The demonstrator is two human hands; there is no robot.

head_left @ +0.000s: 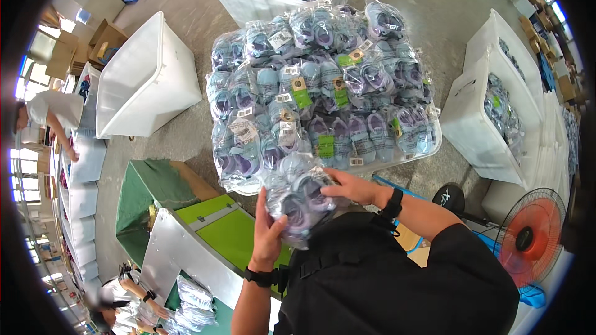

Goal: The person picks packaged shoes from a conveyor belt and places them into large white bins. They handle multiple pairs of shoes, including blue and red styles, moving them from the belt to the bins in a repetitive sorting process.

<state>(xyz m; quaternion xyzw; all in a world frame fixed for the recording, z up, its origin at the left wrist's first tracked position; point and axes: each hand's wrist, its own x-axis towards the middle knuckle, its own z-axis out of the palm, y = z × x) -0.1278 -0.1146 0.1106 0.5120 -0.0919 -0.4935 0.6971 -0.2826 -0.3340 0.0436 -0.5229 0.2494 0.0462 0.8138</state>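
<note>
Close to my body I hold a clear plastic bag with a pair of blue and purple shoes (pixel 297 203) in it. My left hand (pixel 268 232) is closed on its left edge, thumb on top. My right hand (pixel 352 188) grips the bag's right side, fingers over the plastic. Just beyond, a heap of similar bagged shoes (pixel 323 84) rises above the white rim of a bin (pixel 434 147). Several of those bags show white barcode labels and green tags. What lies under my fingers is hidden.
White bins (pixel 149 80) stand left, far and right; the far bin (pixel 279 0) holds more bags. Near left is a green and silver machine (pixel 214 223). A red fan (pixel 526 236) stands at right. One person (pixel 133 294) handles bags lower left; another (pixel 56 111) leans over bins.
</note>
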